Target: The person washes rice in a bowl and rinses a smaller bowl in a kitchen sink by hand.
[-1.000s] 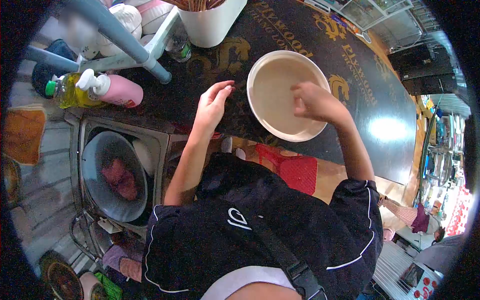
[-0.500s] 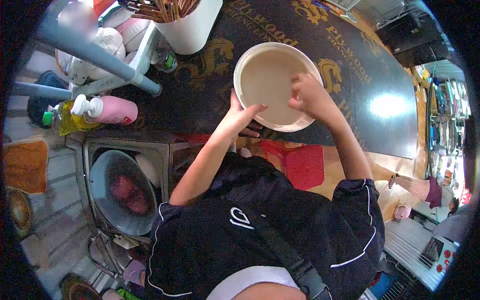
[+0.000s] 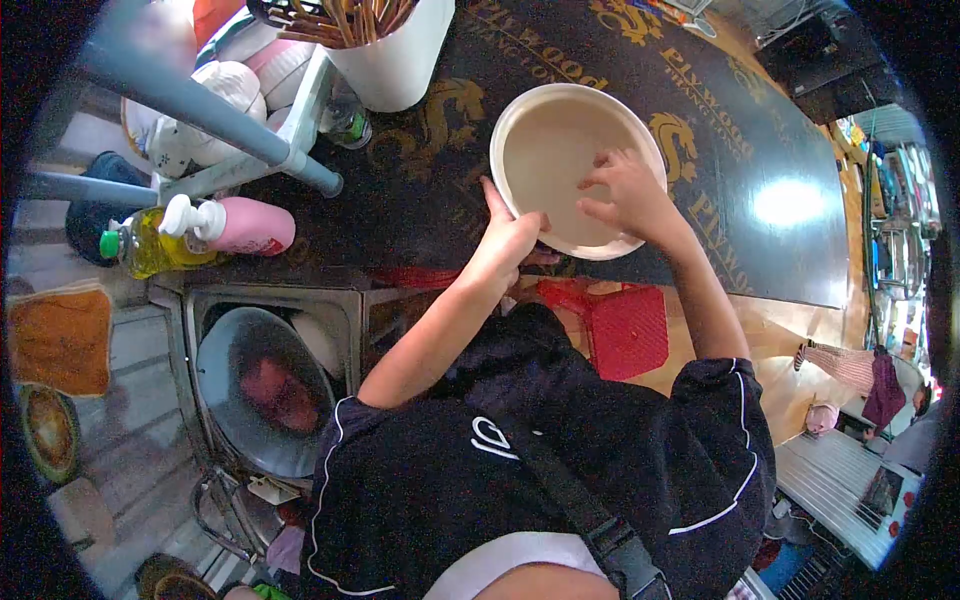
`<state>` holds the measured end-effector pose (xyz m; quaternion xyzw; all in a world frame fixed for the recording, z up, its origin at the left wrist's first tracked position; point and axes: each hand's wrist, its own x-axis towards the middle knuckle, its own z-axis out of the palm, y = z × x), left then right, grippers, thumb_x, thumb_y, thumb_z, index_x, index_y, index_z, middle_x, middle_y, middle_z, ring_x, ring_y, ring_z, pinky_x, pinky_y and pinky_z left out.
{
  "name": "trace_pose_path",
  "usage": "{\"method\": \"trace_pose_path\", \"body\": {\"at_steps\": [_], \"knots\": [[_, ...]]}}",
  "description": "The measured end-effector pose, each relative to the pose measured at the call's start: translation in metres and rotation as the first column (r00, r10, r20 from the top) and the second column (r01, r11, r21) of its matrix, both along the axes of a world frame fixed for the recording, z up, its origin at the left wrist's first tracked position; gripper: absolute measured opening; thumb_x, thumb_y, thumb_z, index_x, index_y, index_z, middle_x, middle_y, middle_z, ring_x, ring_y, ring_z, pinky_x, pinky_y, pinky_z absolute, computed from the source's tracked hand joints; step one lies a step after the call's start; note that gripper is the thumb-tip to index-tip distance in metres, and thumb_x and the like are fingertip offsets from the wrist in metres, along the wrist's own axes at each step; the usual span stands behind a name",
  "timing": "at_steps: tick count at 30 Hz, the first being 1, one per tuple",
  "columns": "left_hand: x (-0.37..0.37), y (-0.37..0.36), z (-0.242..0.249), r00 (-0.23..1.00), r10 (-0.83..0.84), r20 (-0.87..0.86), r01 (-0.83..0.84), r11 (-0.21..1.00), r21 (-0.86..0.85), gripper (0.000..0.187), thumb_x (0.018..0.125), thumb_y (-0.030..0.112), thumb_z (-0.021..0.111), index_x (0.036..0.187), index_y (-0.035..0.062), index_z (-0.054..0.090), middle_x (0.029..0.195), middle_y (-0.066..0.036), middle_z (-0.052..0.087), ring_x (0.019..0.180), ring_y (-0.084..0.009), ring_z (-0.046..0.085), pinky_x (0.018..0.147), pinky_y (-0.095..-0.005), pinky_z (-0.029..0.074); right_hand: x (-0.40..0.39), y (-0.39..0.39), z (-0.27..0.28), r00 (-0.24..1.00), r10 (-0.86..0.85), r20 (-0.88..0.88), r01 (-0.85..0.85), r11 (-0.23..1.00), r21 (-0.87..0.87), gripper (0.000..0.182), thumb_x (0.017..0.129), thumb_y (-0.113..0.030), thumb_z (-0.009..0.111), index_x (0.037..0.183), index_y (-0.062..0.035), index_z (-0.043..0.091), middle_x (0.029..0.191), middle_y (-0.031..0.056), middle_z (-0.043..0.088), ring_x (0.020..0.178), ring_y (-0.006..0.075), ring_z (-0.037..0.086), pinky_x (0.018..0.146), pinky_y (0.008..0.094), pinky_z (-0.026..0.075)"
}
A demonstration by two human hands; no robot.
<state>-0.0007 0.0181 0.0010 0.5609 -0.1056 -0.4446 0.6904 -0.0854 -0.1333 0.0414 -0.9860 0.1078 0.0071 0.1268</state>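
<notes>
A white round bowl (image 3: 498, 190) with a pale, smooth interior is tilted toward me over the dark printed plywood table. My left hand (image 3: 513, 238) grips its lower left rim, thumb on the rim and the other fingers partly hidden beneath. My right hand (image 3: 628, 200) is over the right part of the bowl's opening, fingers bent and spread apart, with nothing visible between them. Whether its fingertips touch the inner wall I cannot tell.
A white container (image 3: 402, 70) of wooden sticks stands at the upper left, near a grey pipe rack (image 3: 235, 125). Left are a pink pump bottle (image 3: 255, 226) and a yellow bottle (image 3: 155, 245). A metal basin (image 3: 225, 385) and red stool (image 3: 628, 333) are below.
The bowl and my left hand have shifted slightly right in view, along with the surroundings. My right hand's fingers have spread from a more curled shape.
</notes>
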Motion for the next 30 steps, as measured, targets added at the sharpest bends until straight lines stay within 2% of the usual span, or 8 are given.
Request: {"method": "trace_pose_path", "body": {"at_steps": [4, 9, 12, 13, 16, 20, 23, 30], "knots": [[-0.001, 0.001, 0.013, 0.994, -0.041, -0.098, 0.046, 0.998, 0.049, 0.082, 0.067, -0.004, 0.042, 0.123, 0.0074, -0.017, 0.114, -0.019, 0.032, 0.102, -0.0264, 0.041, 0.073, -0.0312, 0.045, -0.002, -0.004, 0.006, 0.993, -0.076, 0.089, 0.079, 0.997, -0.026, 0.037, 0.063, -0.030, 0.059, 0.093, -0.0093, 0.057, 0.093, 0.0150, 0.048, 0.090, 0.0290, 0.044, 0.080, 0.0366, 0.035], [-0.006, 0.002, 0.023, 0.990, 0.067, -0.124, -0.058, 0.995, 0.078, 0.069, 0.059, -0.007, 0.043, 0.121, 0.0096, 0.019, 0.109, -0.010, 0.039, 0.098, -0.0221, 0.039, 0.080, -0.0295, 0.036, -0.020, -0.023, 0.001, 0.807, -0.438, 0.395, 0.477, 0.879, -0.001, 0.055, 0.067, -0.035, 0.057, 0.110, -0.0039, 0.042, 0.097, 0.0171, 0.046, 0.090, 0.0313, 0.043, 0.080, 0.0378, 0.035], [-0.005, 0.002, 0.016, 0.996, 0.044, -0.075, -0.043, 0.999, 0.013, 0.068, 0.063, -0.009, 0.040, 0.121, 0.0100, 0.010, 0.107, -0.016, 0.036, 0.100, -0.0254, 0.041, 0.074, -0.0299, 0.044, -0.034, -0.034, -0.005, 0.757, -0.524, 0.391, 0.566, 0.824, 0.008, 0.051, 0.068, -0.034, 0.057, 0.105, 0.0001, 0.045, 0.089, 0.0178, 0.049, 0.087, 0.0317, 0.046, 0.076, 0.0379, 0.037], [-0.005, 0.002, 0.013, 0.996, 0.051, -0.067, -0.050, 0.999, 0.012, 0.068, 0.063, -0.009, 0.040, 0.121, 0.0100, 0.010, 0.107, -0.016, 0.036, 0.100, -0.0254, 0.041, 0.074, -0.0299, 0.044, -0.036, -0.041, 0.001, 0.797, -0.598, 0.080, 0.578, 0.795, 0.184, 0.041, 0.070, -0.027, 0.057, 0.098, 0.0020, 0.049, 0.078, 0.0148, 0.054, 0.078, 0.0248, 0.052, 0.069, 0.0342, 0.041], [-0.006, 0.006, 0.004, 0.997, 0.065, -0.028, -0.064, 0.997, 0.047, 0.069, 0.060, -0.009, 0.042, 0.121, 0.0107, 0.014, 0.106, -0.014, 0.037, 0.098, -0.0240, 0.042, 0.070, -0.0277, 0.044, -0.051, -0.047, -0.017, 0.890, -0.451, 0.066, 0.295, 0.680, 0.671, 0.030, 0.071, -0.019, 0.055, 0.091, 0.0030, 0.052, 0.070, 0.0094, 0.057, 0.065, 0.0147, 0.054, 0.060, 0.0288, 0.042], [-0.028, 0.024, 0.014, 0.998, 0.066, 0.020, -0.067, 0.994, 0.081, 0.067, 0.058, -0.007, 0.044, 0.118, 0.0052, 0.019, 0.099, -0.012, 0.041, 0.089, -0.0198, 0.043, 0.061, -0.0240, 0.041, -0.069, -0.037, -0.017, 0.905, -0.421, 0.056, 0.257, 0.647, 0.718, 0.023, 0.072, -0.011, 0.053, 0.090, 0.0038, 0.052, 0.073, 0.0063, 0.058, 0.061, 0.0083, 0.052, 0.055, 0.0232, 0.042], [-0.071, 0.046, 0.026, 0.978, 0.173, 0.120, -0.192, 0.966, 0.171, 0.040, 0.061, -0.002, 0.046, 0.100, -0.0012, 0.042, 0.082, -0.007, 0.050, 0.072, -0.0143, 0.048, 0.061, -0.0242, 0.040, -0.098, -0.010, -0.011, 0.867, -0.479, 0.140, 0.072, 0.398, 0.914, 0.022, 0.071, -0.002, 0.049, 0.092, 0.0048, 0.052, 0.075, 0.0059, 0.057, 0.061, 0.0080, 0.053, 0.054, 0.0201, 0.042], [-0.171, 0.102, 0.045, 0.964, 0.261, -0.053, -0.249, 0.954, 0.169, 0.058, 0.055, -0.005, 0.046, 0.111, 0.0004, 0.031, 0.087, -0.008, 0.044, 0.069, -0.0135, 0.046, 0.055, -0.0221, 0.040, -0.165, 0.027, -0.002, 0.891, -0.405, 0.207, -0.086, 0.295, 0.951, 0.046, 0.068, 0.006, 0.046, 0.112, 0.0072, 0.037, 0.095, 0.0133, 0.054, 0.079, 0.0146, 0.055, 0.068, 0.0231, 0.045]]}}
